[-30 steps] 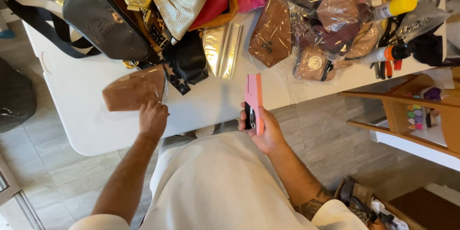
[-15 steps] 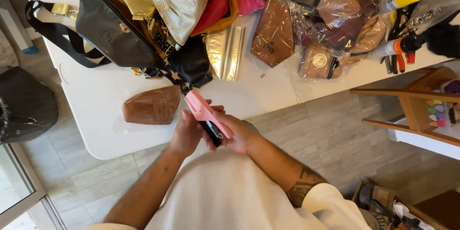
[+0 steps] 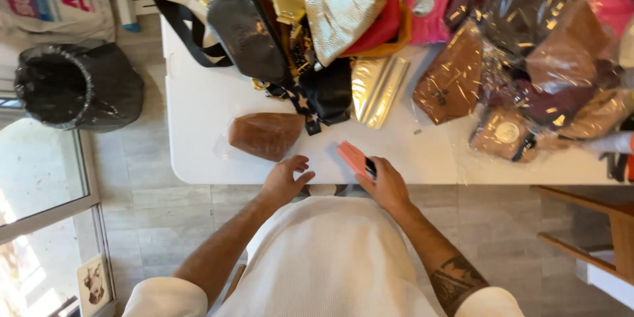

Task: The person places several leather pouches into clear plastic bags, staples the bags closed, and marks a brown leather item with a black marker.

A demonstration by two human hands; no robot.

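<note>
Pink phone (image 3: pixel 356 158) lies near the front edge of the white counter (image 3: pixel 198 152), at about 6 o'clock in the head view. The right hand (image 3: pixel 386 185) has its grip closed around the phone's near end. The left hand (image 3: pixel 285 181) rests flat on the counter with its fingers spread, holding nothing. A brown pouch (image 3: pixel 264 135) sits just beside it, at 11 o'clock from that hand. Many bags are piled toward 12 o'clock, with a gold bag (image 3: pixel 343 13) on top. A black bin (image 3: pixel 72 86) stands on the floor at 9 o'clock.
</note>
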